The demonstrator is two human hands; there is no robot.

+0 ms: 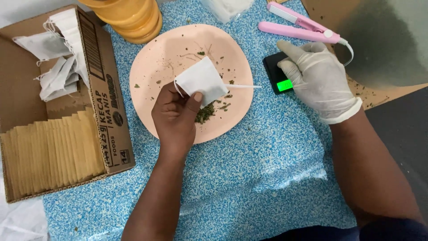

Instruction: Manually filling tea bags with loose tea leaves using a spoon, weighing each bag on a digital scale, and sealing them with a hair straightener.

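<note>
Midway through a filling job, by the look of it: the left hand (174, 117), bare, pinches a small white paper sachet (203, 81) between thumb and fingers, holding it just above a pale pink plate (151, 62) scattered with dried green herb flakes (206, 112). A thin white stick (243, 86) pokes out from under the sachet toward the right. The right hand (317, 79), in a white glove, rests with fingers curled loosely on a small black pocket scale (277, 73) whose display glows green (whether it presses a button or merely steadies the scale cannot be told).

Judging from this, the sachet is at the weighing stage; the next move would call for setting it squarely on the scale's platform without spilling through its open mouth, which means the gloved hand must first come off.

Just beyond the scale lies a pink clamp-style heat tool (298, 26) with a white cord. A yellow-orange container (129, 17) stands at the plate's far edge. Left of the plate, an open cardboard box (113, 111) holds a row of tan paper envelopes (51, 154) and several loose white drawstring bags (58, 62). Everything sits on a blue-and-white speckled table covering (267, 169); brown cardboard (383, 91) lies at the upper right.
</note>
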